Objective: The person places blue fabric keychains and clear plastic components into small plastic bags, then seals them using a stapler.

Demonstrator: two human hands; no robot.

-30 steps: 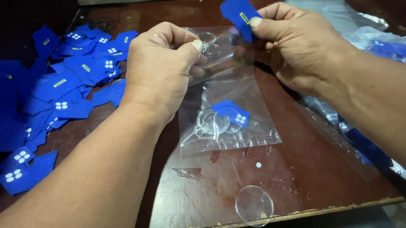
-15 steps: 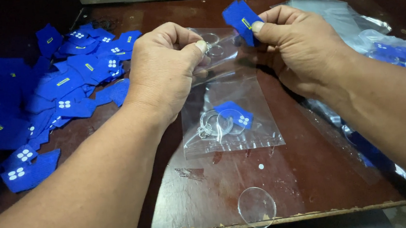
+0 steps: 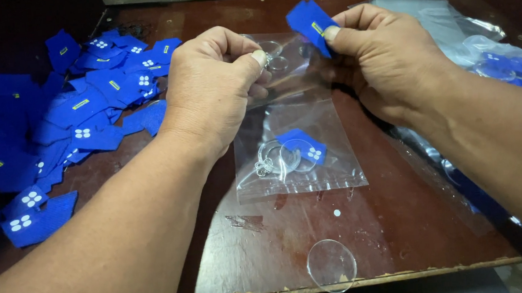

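Here, your right hand (image 3: 390, 64) pinches one blue fabric tag (image 3: 310, 23), rectangular with a small yellow mark, between thumb and forefinger above the clear plastic bag (image 3: 300, 137). Your left hand (image 3: 214, 88) is curled, fingertips closed on a small clear disc (image 3: 273, 51) at the bag's mouth. Inside the bag lie one blue tag, a metal ring and clear discs. One loose clear disc (image 3: 332, 265) rests near the table (image 3: 414, 233) edge. A pile of blue tags (image 3: 57, 124) lies left.
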